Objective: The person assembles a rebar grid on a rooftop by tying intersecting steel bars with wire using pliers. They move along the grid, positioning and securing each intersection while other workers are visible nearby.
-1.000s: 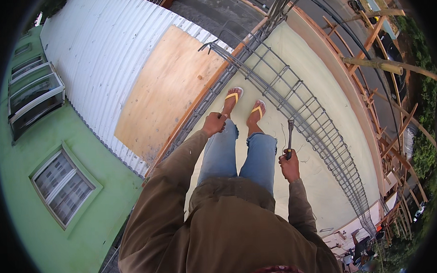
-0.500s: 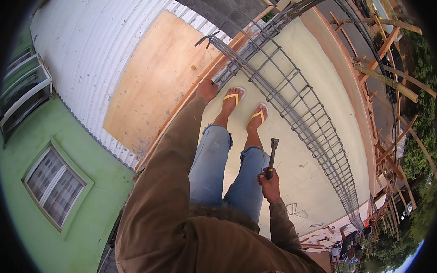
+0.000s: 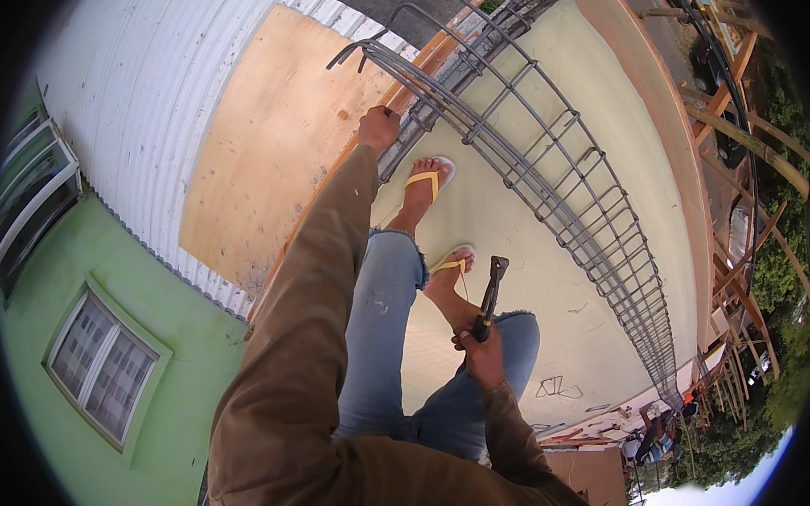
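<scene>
Two hands: left (image 3: 378, 127) on rebar cage (image 3: 545, 186), right (image 3: 483, 355) gripping pincers (image 3: 491, 296).

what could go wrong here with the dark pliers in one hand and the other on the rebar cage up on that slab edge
1. The person stands in open yellow flip-flops close to the pale concrete slab edge, with a green wall far below: a slip could mean a fall.
2. The left hand grips the long grey steel rebar cage; if it shifts, balance may go.
3. The right hand holds dark metal pliers over bare feet; dropped, they could injure toes.
</scene>
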Demonstrator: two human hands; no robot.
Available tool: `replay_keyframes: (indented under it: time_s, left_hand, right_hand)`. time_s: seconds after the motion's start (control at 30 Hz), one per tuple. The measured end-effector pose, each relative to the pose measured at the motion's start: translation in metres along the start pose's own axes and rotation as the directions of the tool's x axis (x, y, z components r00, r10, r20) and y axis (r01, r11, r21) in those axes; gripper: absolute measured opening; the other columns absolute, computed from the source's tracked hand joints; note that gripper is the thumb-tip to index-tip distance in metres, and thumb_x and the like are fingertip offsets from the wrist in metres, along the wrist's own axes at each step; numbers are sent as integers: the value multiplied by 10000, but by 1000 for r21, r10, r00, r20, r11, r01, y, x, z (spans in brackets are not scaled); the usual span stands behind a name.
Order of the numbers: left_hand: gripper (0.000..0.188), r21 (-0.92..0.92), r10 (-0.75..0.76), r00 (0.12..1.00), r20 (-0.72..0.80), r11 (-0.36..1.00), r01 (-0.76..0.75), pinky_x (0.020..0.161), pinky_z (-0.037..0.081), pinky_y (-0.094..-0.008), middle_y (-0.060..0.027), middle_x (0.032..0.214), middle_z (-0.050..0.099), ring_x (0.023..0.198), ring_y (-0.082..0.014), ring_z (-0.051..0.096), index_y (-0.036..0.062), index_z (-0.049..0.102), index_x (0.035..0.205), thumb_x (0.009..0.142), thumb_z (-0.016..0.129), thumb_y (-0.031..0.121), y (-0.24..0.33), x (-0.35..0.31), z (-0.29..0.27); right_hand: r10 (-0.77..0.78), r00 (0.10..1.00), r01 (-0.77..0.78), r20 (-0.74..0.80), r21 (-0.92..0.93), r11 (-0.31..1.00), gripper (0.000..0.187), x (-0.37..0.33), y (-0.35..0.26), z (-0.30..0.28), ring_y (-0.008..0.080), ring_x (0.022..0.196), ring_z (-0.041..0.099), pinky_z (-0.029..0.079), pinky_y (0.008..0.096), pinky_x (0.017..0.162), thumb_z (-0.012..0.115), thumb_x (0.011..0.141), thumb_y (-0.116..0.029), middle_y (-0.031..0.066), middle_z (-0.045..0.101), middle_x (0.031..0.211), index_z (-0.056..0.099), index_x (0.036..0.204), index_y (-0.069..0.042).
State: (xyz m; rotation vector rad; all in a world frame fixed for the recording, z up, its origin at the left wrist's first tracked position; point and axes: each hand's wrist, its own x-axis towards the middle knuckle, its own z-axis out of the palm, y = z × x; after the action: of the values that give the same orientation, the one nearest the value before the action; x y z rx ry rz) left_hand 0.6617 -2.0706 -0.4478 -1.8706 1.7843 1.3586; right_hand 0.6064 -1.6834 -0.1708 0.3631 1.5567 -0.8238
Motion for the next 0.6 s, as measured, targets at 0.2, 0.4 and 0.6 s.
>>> replay_keyframes:
  time_s: [0.2,0.4,0.6]
  left_hand:
    - [278,120,392,779,-489,915,-385,878,514,-454,-245,1014,697,973,-387,669,-28,685,1075,911,605,182,-4,80,23]
    - [248,226,606,451,-655,727,-648,869,522,-436,-223,1034,706,971,-379,681,-4,682,1114,935,568,124,38,170,-1]
    - [452,349,546,765,-342,830,-436,970,479,-481,-309,1144,650,1125,-484,594,-58,672,1116,938,575,347,69,242,-37]
  right_hand:
    - [-12,1000,12,-3,71,997,301,118,58,-12,189,826,660,550,323,739,531,906,32,137,662,969,466,1200,21]
    - [-189,982,187,21,90,978,269,218,56,-37,191,793,652,541,319,721,517,905,36,131,645,923,466,1169,27]
    - [-430,897,428,108,34,903,249,264,10,-48,186,810,646,535,315,714,512,914,12,133,646,926,478,1161,11]
